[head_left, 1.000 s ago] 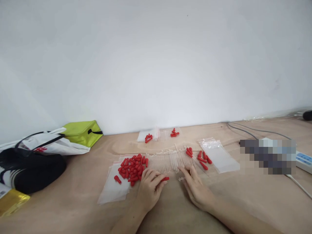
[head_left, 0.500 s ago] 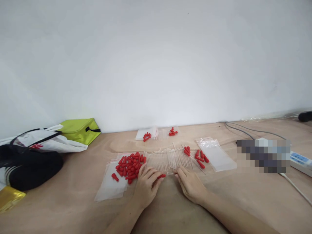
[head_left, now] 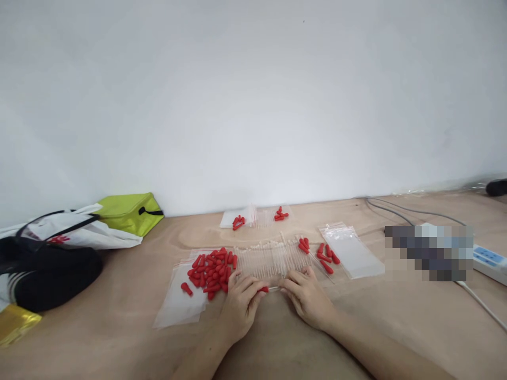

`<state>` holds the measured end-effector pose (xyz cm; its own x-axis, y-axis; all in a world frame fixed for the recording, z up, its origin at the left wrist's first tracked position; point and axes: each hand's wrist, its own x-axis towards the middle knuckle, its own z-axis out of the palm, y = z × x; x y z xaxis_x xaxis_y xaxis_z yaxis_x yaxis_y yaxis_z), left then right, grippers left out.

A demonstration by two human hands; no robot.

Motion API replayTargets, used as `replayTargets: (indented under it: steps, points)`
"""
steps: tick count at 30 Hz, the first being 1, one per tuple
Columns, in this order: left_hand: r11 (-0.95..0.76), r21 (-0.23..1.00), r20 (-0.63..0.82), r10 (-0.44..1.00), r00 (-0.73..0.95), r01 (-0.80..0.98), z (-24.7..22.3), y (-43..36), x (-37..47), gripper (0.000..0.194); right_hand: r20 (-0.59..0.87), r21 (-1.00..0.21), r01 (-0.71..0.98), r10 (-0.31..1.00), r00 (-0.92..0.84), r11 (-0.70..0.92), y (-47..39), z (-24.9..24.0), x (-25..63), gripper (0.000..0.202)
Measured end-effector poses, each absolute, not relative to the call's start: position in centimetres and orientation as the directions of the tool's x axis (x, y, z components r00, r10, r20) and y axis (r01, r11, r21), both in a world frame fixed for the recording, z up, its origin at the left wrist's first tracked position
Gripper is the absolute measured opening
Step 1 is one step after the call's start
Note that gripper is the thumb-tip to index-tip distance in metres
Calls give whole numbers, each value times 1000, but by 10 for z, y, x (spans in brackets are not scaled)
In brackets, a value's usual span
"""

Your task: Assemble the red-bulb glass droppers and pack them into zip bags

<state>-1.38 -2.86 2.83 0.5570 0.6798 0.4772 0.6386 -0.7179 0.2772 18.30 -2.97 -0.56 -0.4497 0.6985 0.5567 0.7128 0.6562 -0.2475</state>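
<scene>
My left hand [head_left: 241, 303] is closed on a red rubber dropper bulb [head_left: 264, 289], whose open end points right. Between finger and thumb, my right hand [head_left: 307, 298] pinches a clear glass dropper tube [head_left: 274, 288]. The tube's near end is at the bulb's mouth; how far inside it sits, I cannot tell. Just beyond my hands lies a row of clear tubes [head_left: 257, 261]. A heap of red bulbs [head_left: 216, 272] rests left of that row, partly on clear zip bags [head_left: 180, 303]. A few more red bulbs [head_left: 327, 253] lie to the right.
More zip bags [head_left: 354, 253] lie at the right. Near the wall sit small groups of red bulbs [head_left: 281, 214] and tubes [head_left: 264, 218]. A lime-green bag [head_left: 127, 211], a white bag [head_left: 119, 240] and a black cap [head_left: 59, 277] crowd the left. A power strip [head_left: 491, 261] is at the far right.
The gap between the bulb and the tube has closed; the tube's end has come left to the bulb. My right hand has shifted slightly, with its fingers lower over the tube.
</scene>
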Motion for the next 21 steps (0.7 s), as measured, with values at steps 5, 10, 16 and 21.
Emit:
replayTargets:
  steps: [5,10,16,21]
  points:
    - [-707,314,436,700,565,634,28,-29,-14,18,571,-298,670,690,-446,680,-29,-5,184,22]
    - [-705,342,485,698,526,621,24,-29,-12,18,553,-312,645,685,-474,698,-28,-6,185,23]
    - [-737,284,554,648,523,613,22,-30,-11,18,534,-275,659,681,-501,700,-29,-6,184,22]
    - [-756,214,584,607,539,619,19,-30,-10,21,525,-230,690,684,-506,686,-32,-7,183,21]
